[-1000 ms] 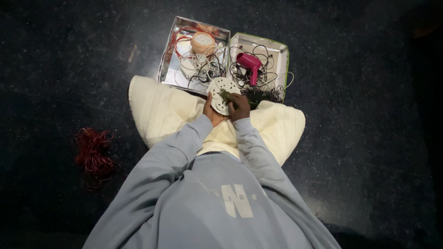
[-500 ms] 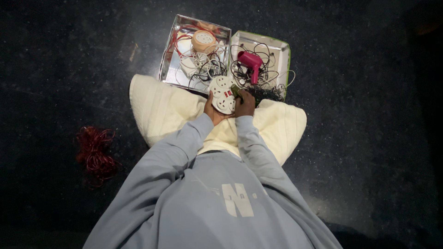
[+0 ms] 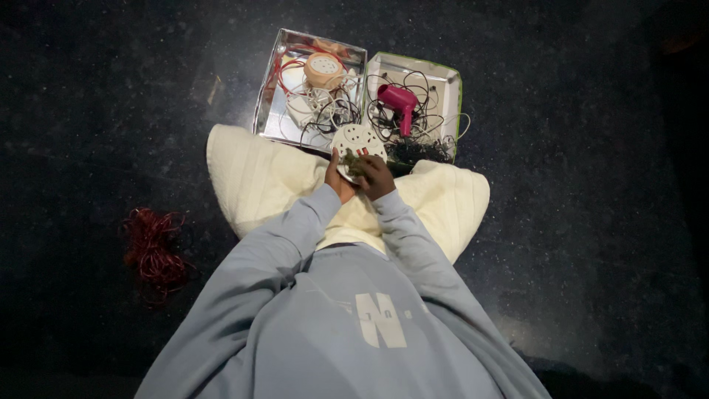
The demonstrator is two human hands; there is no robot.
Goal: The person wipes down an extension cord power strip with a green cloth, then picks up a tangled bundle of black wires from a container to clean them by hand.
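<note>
Left hand (image 3: 336, 177): clamped on left edge of round white socket board (image 3: 356, 142) | Right hand (image 3: 375, 177): presses small green piece (image 3: 353, 162) on its face | Board: above cream cushion (image 3: 255, 174), near edge of two trays (image 3: 269, 103) | Floor: red wire coil (image 3: 151, 247) at left.
</note>
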